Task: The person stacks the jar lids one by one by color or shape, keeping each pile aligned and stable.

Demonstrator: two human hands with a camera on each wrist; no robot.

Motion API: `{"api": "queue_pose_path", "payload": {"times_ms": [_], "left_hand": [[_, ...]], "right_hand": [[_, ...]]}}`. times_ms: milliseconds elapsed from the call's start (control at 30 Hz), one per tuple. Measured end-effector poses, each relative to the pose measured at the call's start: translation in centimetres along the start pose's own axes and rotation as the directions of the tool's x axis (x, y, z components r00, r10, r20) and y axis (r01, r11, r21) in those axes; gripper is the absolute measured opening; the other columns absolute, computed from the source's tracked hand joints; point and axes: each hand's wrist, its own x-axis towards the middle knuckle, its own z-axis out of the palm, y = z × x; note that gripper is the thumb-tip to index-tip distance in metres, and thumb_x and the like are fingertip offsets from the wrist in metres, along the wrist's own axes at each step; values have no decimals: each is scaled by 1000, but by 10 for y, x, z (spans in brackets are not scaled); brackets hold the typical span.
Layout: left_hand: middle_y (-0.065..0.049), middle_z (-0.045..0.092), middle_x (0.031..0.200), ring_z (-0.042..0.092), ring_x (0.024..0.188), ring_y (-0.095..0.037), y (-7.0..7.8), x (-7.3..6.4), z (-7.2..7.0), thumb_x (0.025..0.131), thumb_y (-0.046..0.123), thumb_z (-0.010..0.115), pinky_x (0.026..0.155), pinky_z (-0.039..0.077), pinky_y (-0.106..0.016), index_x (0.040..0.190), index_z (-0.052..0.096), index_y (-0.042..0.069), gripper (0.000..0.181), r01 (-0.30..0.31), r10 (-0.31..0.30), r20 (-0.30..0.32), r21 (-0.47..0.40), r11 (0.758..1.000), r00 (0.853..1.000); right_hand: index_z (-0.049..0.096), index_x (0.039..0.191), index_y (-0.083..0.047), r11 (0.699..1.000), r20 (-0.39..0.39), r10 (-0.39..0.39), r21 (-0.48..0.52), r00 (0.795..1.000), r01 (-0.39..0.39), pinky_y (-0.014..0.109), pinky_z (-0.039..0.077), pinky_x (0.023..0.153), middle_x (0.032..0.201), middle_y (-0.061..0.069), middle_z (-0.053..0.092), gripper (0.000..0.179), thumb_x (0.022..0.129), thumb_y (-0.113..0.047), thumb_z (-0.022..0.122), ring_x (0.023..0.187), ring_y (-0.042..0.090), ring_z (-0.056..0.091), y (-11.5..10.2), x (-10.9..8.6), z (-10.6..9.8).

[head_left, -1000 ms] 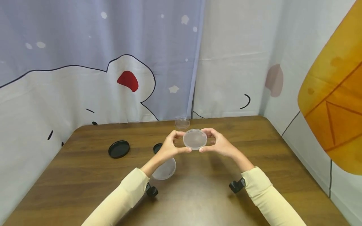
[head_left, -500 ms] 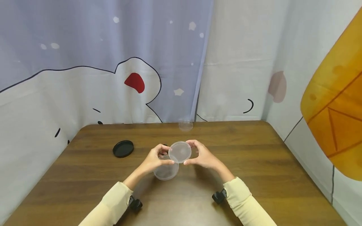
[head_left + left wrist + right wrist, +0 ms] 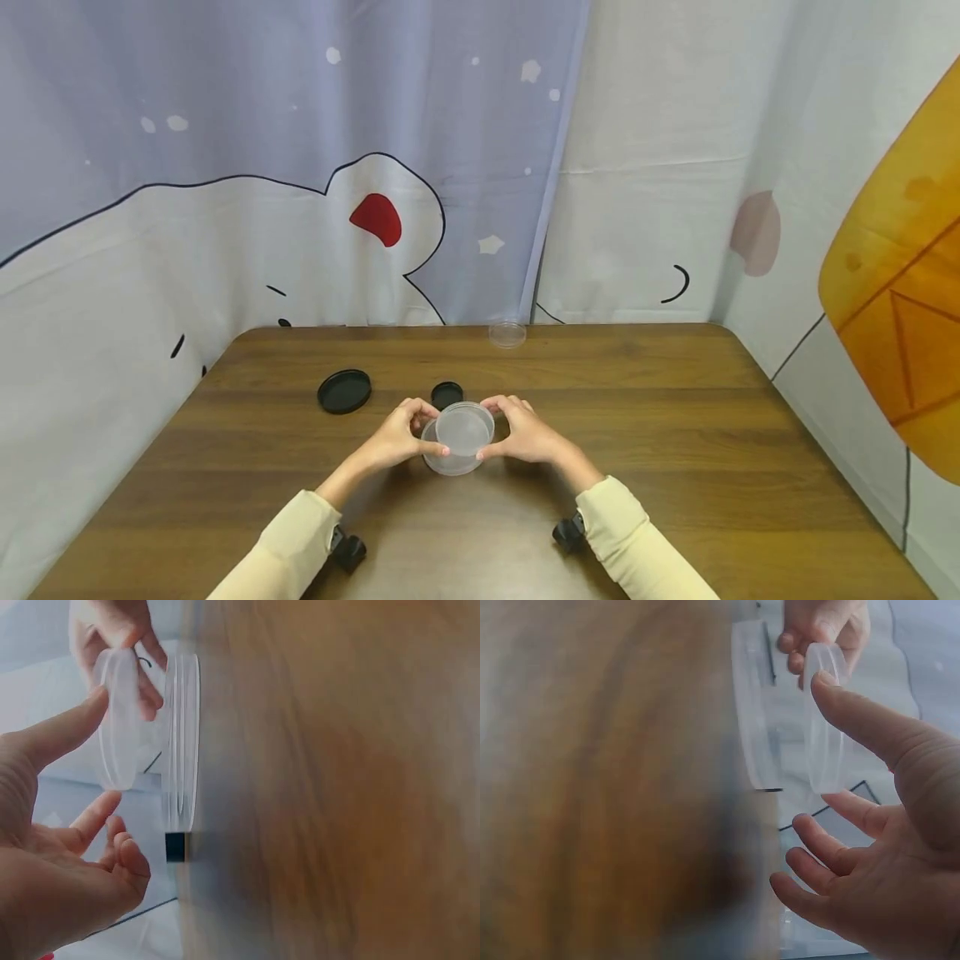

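Both hands hold one round, clear plastic petri dish [image 3: 467,425] by opposite edges. My left hand [image 3: 393,437] pinches its left side between thumb and fingers, and my right hand [image 3: 525,435] pinches the right side. Directly below, a larger clear petri dish [image 3: 448,467] lies on the table, partly covered by the held one in the head view. From the left wrist, a gap shows between the held petri dish [image 3: 120,739] and the larger one [image 3: 184,742]. The right wrist view also has the held dish [image 3: 826,742] apart from the larger dish [image 3: 751,712].
Just behind the hands sits a small black round dish [image 3: 447,392]. A bigger black round dish [image 3: 345,392] lies to the left. Another clear round dish [image 3: 507,335] is at the back edge of the wooden table [image 3: 637,383], before a printed curtain [image 3: 480,167].
Both hands have brought the petri dish down and leftward, from above the table's middle to over the larger clear dish. The dishes on the table stay put while the head view shifts slightly.
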Motion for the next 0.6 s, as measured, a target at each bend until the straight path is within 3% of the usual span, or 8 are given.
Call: {"api": "queue_pose_path", "payload": {"times_ms": [233,600], "left_hand": [[-16,51,108,41,90,-21,-8,-1,-2,69,16,88,77,35,-28,110,58,-1,54,2,-4,52,38,999,999],[-13,48,105,40,90,-22,-17,-2,-6,67,14,89,78,34,-28,109,58,-1,54,18,-18,79,5,1000,997]], "right_hand": [[53,130,-3,1000,14,12,10,1000,-12,54,39,100,125,18,58,70,72,-22,86,117,32,46,5,2,9],[52,132,-1,1000,68,21,-1,997,-21,56,38,101,131,20,52,69,75,-23,84,121,34,42,7,6,13]]}}
